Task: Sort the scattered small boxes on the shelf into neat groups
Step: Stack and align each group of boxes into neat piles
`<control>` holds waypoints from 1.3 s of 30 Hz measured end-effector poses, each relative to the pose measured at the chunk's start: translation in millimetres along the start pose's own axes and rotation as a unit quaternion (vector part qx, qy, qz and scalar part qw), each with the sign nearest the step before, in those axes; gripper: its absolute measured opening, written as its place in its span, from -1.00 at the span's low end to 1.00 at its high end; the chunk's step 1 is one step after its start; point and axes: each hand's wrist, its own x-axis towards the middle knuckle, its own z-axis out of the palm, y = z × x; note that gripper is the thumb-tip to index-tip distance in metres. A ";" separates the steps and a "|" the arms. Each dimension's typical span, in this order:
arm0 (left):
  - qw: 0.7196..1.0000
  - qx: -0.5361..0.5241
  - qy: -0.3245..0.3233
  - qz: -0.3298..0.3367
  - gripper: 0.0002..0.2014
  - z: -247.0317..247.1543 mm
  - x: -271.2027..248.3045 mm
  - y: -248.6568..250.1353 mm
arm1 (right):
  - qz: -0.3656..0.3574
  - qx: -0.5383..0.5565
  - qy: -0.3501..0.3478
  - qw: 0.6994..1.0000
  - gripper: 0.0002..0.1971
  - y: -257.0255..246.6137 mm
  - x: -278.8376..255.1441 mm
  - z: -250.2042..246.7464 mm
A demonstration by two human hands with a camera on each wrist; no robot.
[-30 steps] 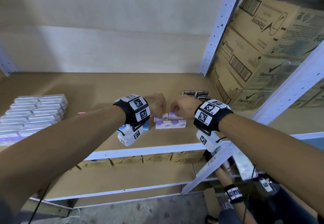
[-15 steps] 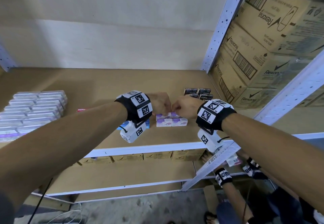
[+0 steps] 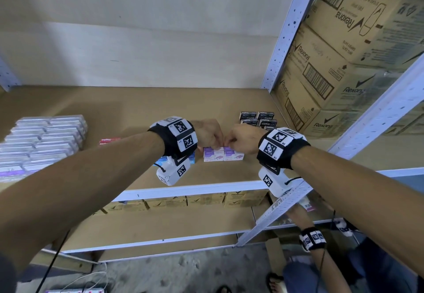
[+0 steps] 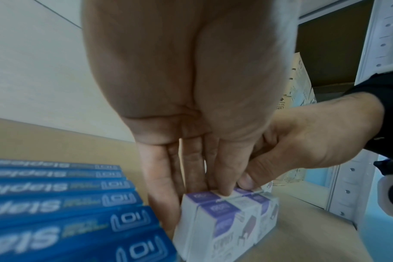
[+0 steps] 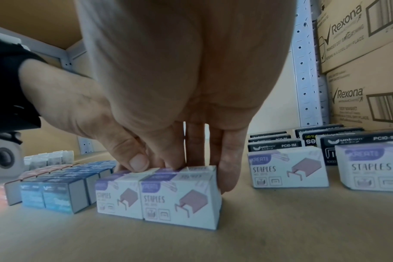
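Meeting over a tight cluster of white-and-purple staple boxes near the front edge of the shelf, the left hand and right hand almost touch in the head view, fingers bent down onto the box tops; two boxes show in front, with more hidden under the knuckles. Behind the right hand sit at least five black staple boxes, a red box lies to the left, and clear-wrapped packs fill the far left. Stacked brown cartons stand right of the shelf post. From the left wrist, the left hand has its fingers extended down against the back and left side of the purple boxes, the thumb tip on top, touching the other hand's thumb; six blue staple boxes lie just left. From the right wrist, the right hand presses straight fingers against the right end of the cluster; two more purple boxes stand apart to the right, near the black ones.
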 end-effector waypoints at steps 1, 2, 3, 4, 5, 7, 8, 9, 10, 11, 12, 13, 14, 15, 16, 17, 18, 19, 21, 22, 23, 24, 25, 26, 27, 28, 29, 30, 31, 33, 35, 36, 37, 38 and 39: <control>1.000 -0.002 0.000 0.001 -0.86 0.5 0.1 -0.2 | -0.001 0.000 0.002 1.000 -0.69 0.0 -0.5 0.3; 1.000 -0.002 0.002 0.002 -0.86 0.8 -0.1 -0.2 | -0.003 -0.001 0.002 1.000 -0.68 0.0 -0.8 0.5; 1.000 -0.002 0.004 0.003 -0.86 1.0 0.3 -0.9 | -0.003 0.000 0.002 1.000 -0.68 -0.3 -1.4 0.6; 1.000 -0.002 0.005 0.005 -0.86 1.4 0.4 -1.5 | -0.003 0.003 0.002 1.000 -0.67 -0.9 -2.3 0.7; 1.000 -0.002 0.005 0.007 -0.85 1.6 0.7 -1.8 | 0.000 0.004 0.002 1.000 -0.67 -1.2 -2.8 0.9; 1.000 0.002 0.006 0.008 -0.86 1.9 0.3 -2.0 | 0.003 0.005 0.005 1.000 -0.68 -1.5 -3.5 1.3; 1.000 0.007 0.005 0.009 -0.86 1.9 0.2 -2.0 | 0.005 0.006 0.006 1.000 -0.68 -1.8 -3.7 1.5; 1.000 0.012 0.005 0.009 -0.84 1.8 0.5 -2.5 | 0.005 0.007 0.008 1.000 -0.67 -2.4 -4.2 1.4; 1.000 0.015 0.007 0.008 -0.83 1.8 0.5 -3.1 | 0.004 0.008 0.011 1.000 -0.67 -2.6 -4.2 1.4; 1.000 0.015 0.009 0.008 -0.83 1.9 0.8 -3.7 | 0.003 0.008 0.014 1.000 -0.67 -2.9 -4.3 1.6; 1.000 0.013 0.011 0.008 -0.83 2.1 0.9 -3.9 | 0.003 0.010 0.016 1.000 -0.67 -3.1 -4.3 1.4; 1.000 0.012 0.012 0.008 -0.83 2.0 1.0 -4.2 | 0.006 0.013 0.019 1.000 -0.68 -2.3 -3.7 1.6; 1.000 0.012 0.011 0.006 -0.83 1.8 0.8 -3.9 | 0.010 0.017 0.021 1.000 -0.69 -1.4 -3.6 1.1; 1.000 0.012 0.010 0.004 -0.84 1.5 1.0 -4.0 | 0.018 0.020 0.022 0.999 -0.70 -0.5 -3.6 0.3; 1.000 0.012 0.009 0.000 -0.85 0.6 0.7 -3.8 | 0.024 0.022 0.024 0.999 -0.70 0.2 -4.3 -1.4; 1.000 0.014 0.010 -0.004 -0.86 -1.0 0.8 -3.4 | 0.028 0.022 0.028 0.999 -0.71 1.0 -5.0 -3.8; 1.000 0.017 0.013 -0.008 -0.86 -3.1 1.7 -3.2 | 0.031 0.021 0.034 0.999 -0.70 2.2 -6.5 -6.8; 1.000 0.022 0.019 -0.010 -0.86 -5.7 2.9 -2.5 | 0.032 0.019 0.044 0.998 -0.68 3.1 -9.0 -10.6; 0.999 0.025 0.033 -0.012 -0.84 -12.0 5.0 2.7 | 0.043 0.019 0.065 0.997 -0.66 7.3 -13.6 -18.2; 0.999 0.022 0.039 -0.013 -0.83 -15.3 6.3 6.6 | 0.051 0.019 0.074 0.996 -0.66 10.6 -15.1 -21.3; 0.999 0.019 0.043 -0.014 -0.82 -18.7 7.6 11.3 | 0.062 0.018 0.082 0.995 -0.67 14.2 -16.7 -23.6; 0.999 0.019 0.045 -0.011 -0.81 -21.7 9.1 17.2 | 0.074 0.017 0.090 0.993 -0.68 17.4 -19.0 -26.0; 0.998 0.024 0.049 -0.010 -0.81 -24.4 10.9 23.7 | 0.090 0.017 0.098 0.991 -0.70 20.6 -21.6 -27.9; 0.998 0.029 0.053 -0.006 -0.81 -26.6 12.6 30.6 | 0.105 0.016 0.109 0.988 -0.71 23.8 -24.6 -29.7; 0.998 0.037 0.057 -0.001 -0.81 -28.0 15.4 38.1 | 0.121 0.014 0.121 0.985 -0.72 26.8 -28.4 -31.3; 0.997 0.048 0.060 0.007 -0.81 -28.2 18.6 44.9 | 0.136 0.012 0.134 0.982 -0.73 30.0 -32.2 -32.5; 0.996 0.060 0.064 0.013 -0.80 -27.4 21.9 51.6 | 0.150 0.011 0.145 0.978 -0.72 33.1 -35.8 -33.2; 0.995 0.070 0.067 0.021 -0.80 -25.8 25.2 57.8 | 0.163 0.012 0.150 0.975 -0.72 36.5 -38.7 -33.5; 0.994 0.072 0.074 0.028 -0.80 -23.5 29.0 63.1 | 0.175 0.014 0.151 0.973 -0.72 40.3 -41.3 -33.5; 0.990 0.079 0.102 0.051 -0.82 -17.4 35.8 73.3 | 0.193 0.017 0.149 0.970 -0.71 46.0 -45.1 -32.7; 0.986 0.097 0.121 0.066 -0.82 -10.6 43.6 82.5 | 0.207 0.013 0.135 0.969 -0.71 49.9 -46.2 -30.8; 0.984 0.104 0.124 0.068 -0.82 -7.5 47.2 86.1 | 0.213 0.008 0.132 0.968 -0.72 51.3 -46.5 -29.4; 0.984 0.111 0.126 0.063 -0.82 -4.7 50.2 89.7 | 0.220 0.002 0.132 0.966 -0.74 52.3 -46.7 -27.8; 0.983 0.118 0.128 0.055 -0.83 -2.1 53.7 91.9 | 0.228 -0.005 0.133 0.964 -0.75 53.3 -46.6 -26.1; 0.983 0.123 0.130 0.048 -0.83 0.5 57.3 93.3 | 0.231 -0.011 0.134 0.964 -0.76 55.1 -46.3 -24.0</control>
